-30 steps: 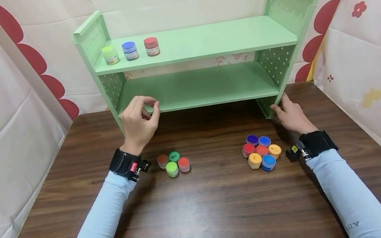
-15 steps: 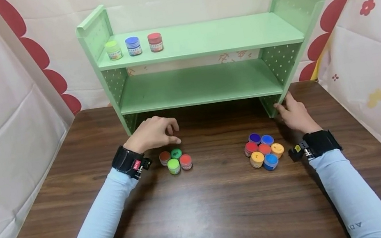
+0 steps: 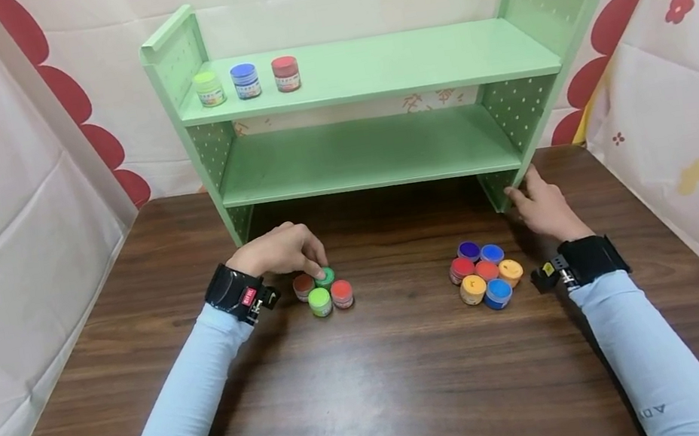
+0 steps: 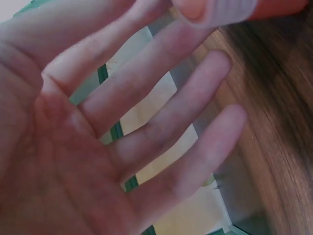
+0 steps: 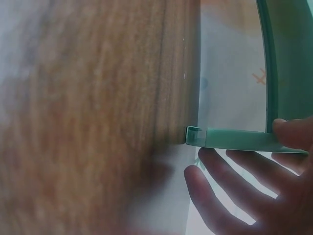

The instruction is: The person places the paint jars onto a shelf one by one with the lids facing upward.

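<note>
My left hand (image 3: 286, 250) is down at a cluster of small paint jars, its thumb and forefinger pinching the dark green jar (image 3: 328, 278) at the lid. Right beside it stand a brown-lidded jar (image 3: 303, 287), a light green jar (image 3: 319, 302) and a red jar (image 3: 342, 294). In the left wrist view the other fingers (image 4: 171, 112) spread loosely, and part of an orange-red jar (image 4: 234, 11) shows at the top. My right hand (image 3: 543, 210) grips the lower right side panel of the green shelf (image 3: 373, 149), thumb on the inner face, fingers outside.
On the top board's left stand a lime jar (image 3: 209, 90), a blue jar (image 3: 246, 82) and a dark red jar (image 3: 286, 75). A second cluster of several jars (image 3: 486, 270) sits on the brown table (image 3: 378, 396), left of my right wrist. Patterned cloth (image 3: 8, 188) surrounds the table.
My left hand has come down from in front of the lower board to the left cluster, and its thumb and forefinger have closed on the dark green jar. The right hand keeps its grip.
</note>
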Motion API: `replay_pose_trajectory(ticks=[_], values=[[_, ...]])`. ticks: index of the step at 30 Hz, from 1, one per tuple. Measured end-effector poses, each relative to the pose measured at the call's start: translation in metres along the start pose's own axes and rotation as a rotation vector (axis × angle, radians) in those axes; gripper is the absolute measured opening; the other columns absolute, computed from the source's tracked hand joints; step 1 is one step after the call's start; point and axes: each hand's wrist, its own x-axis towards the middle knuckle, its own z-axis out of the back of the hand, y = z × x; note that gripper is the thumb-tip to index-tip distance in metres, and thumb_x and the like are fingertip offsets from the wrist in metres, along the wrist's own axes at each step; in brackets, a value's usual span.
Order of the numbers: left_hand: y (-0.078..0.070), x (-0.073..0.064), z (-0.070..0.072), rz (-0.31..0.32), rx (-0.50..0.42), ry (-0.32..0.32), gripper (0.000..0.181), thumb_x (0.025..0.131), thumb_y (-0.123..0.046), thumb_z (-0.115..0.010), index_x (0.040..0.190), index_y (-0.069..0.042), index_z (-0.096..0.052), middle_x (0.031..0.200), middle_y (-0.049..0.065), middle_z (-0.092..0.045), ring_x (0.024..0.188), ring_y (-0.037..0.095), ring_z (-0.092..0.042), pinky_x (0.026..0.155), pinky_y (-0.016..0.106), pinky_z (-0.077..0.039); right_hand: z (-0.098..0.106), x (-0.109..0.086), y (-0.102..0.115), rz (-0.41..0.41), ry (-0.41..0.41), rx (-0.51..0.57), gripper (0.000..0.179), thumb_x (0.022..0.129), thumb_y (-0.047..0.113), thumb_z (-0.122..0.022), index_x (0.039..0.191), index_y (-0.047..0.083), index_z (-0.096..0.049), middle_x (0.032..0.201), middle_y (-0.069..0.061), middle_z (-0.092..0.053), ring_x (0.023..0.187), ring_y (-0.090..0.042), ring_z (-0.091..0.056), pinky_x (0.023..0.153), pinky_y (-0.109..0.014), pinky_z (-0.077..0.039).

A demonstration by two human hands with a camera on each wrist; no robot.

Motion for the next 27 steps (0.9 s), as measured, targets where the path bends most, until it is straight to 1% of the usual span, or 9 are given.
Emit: replay_pose_trajectory(ticks=[2,7,11,13,16,19,22,25,27], values=[[0.002,0.002,-0.001,-0.002,0.002,-0.018,0.009,0.089,-0.027,-0.081,0.097,-0.022,-0.082,0.085,-0.009,-0.076,0.083,0.011,-0.062,0.078,0.03,-0.05,0.0,-0.001,-0.001,-0.002,0.003,0.002,0.056,0.112,0.03,-0.036,0.159,0.005,-0.02,0.114,-0.029,-0.061,0.073,-0.019,-0.062,0.064,-0.034,-0.047],[0.006,0.002,-0.002,0.001,0.002,-0.061,0.01,0.091,-0.027,-0.08,0.098,-0.02,-0.081,0.086,-0.006,-0.075,0.079,0.012,-0.059,0.074,0.03,-0.048,-0.001,0.0,-0.001,0.001,0.006,0.009,0.057,0.112,0.031,-0.036,0.16,0.006,-0.017,0.117,-0.03,-0.06,0.074,-0.022,-0.063,0.064,-0.034,-0.048],[0.008,0.003,-0.002,0.016,0.019,-0.102,0.014,0.092,-0.03,-0.079,0.102,-0.02,-0.081,0.092,-0.005,-0.076,0.083,0.014,-0.06,0.075,0.032,-0.049,-0.001,0.001,0.0,-0.007,0.003,0.012,0.058,0.112,0.031,-0.035,0.16,0.005,-0.017,0.121,-0.031,-0.059,0.077,-0.025,-0.065,0.065,-0.034,-0.048],[0.007,0.003,-0.002,0.027,0.031,-0.121,0.018,0.092,-0.031,-0.078,0.105,-0.02,-0.081,0.096,-0.004,-0.077,0.086,0.015,-0.063,0.077,0.035,-0.05,-0.001,0.001,0.0,-0.004,0.0,0.014,0.058,0.112,0.031,-0.035,0.16,0.005,-0.017,0.121,-0.031,-0.059,0.079,-0.029,-0.065,0.065,-0.034,-0.048],[0.006,0.002,-0.001,0.041,0.046,-0.143,0.023,0.093,-0.032,-0.077,0.112,-0.019,-0.079,0.099,-0.003,-0.078,0.091,0.015,-0.067,0.081,0.038,-0.052,0.0,0.001,0.001,0.008,-0.004,0.011,0.058,0.112,0.031,-0.036,0.16,0.005,-0.017,0.119,-0.03,-0.06,0.079,-0.032,-0.065,0.066,-0.035,-0.048],[0.002,0.002,-0.002,0.041,0.055,-0.154,0.025,0.092,-0.034,-0.078,0.112,-0.019,-0.078,0.098,-0.004,-0.079,0.093,0.015,-0.069,0.081,0.04,-0.053,0.0,0.001,0.001,0.015,-0.004,0.008,0.058,0.112,0.029,-0.037,0.16,0.005,-0.017,0.123,-0.031,-0.059,0.083,-0.035,-0.066,0.067,-0.036,-0.048],[-0.002,0.002,-0.004,0.04,0.077,-0.159,0.025,0.09,-0.036,-0.08,0.11,-0.02,-0.077,0.095,-0.005,-0.078,0.09,0.015,-0.069,0.078,0.038,-0.052,0.0,0.0,0.0,0.012,-0.004,0.007,0.058,0.112,0.028,-0.037,0.161,0.005,-0.016,0.129,-0.032,-0.057,0.088,-0.038,-0.066,0.069,-0.036,-0.048],[-0.005,0.003,-0.006,0.045,0.091,-0.159,0.025,0.089,-0.034,-0.082,0.109,-0.019,-0.077,0.091,-0.005,-0.076,0.086,0.015,-0.067,0.075,0.036,-0.051,0.0,-0.001,0.0,0.005,-0.001,0.008,0.059,0.112,0.029,-0.036,0.162,0.006,-0.015,0.133,-0.033,-0.055,0.093,-0.041,-0.065,0.071,-0.039,-0.049],[-0.007,0.003,-0.006,0.046,0.089,-0.161,0.025,0.09,-0.031,-0.081,0.111,-0.019,-0.077,0.092,-0.004,-0.076,0.087,0.015,-0.068,0.075,0.036,-0.051,0.0,-0.001,0.0,0.003,0.001,0.006,0.059,0.112,0.031,-0.035,0.162,0.007,-0.014,0.137,-0.033,-0.053,0.096,-0.042,-0.064,0.073,-0.043,-0.049]])
